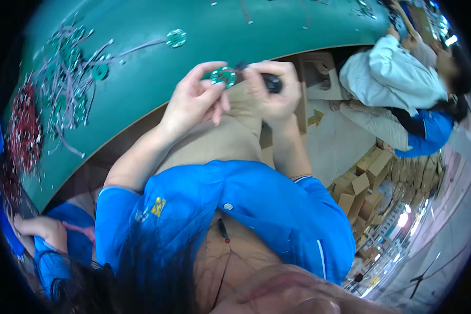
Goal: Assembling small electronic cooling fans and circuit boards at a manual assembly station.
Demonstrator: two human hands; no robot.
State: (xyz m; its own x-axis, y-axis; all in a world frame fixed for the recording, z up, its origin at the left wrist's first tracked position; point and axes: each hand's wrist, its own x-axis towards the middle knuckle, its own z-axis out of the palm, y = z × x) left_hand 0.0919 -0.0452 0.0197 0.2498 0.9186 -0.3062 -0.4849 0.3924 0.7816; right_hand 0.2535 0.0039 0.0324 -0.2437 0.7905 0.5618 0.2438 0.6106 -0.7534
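Dark hair [152, 267] hangs lower left, over a blue shirt [256, 204]. Upper centre, the left hand [193, 102] pinches a circuit board [223, 77] at its fingertips, between both hands. The right hand [278, 99] is closed around a black object [272, 83]. Board: green, round, pale marks around its face.

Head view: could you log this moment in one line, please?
left hand: holding green board; right hand: holding black object; table: red wires
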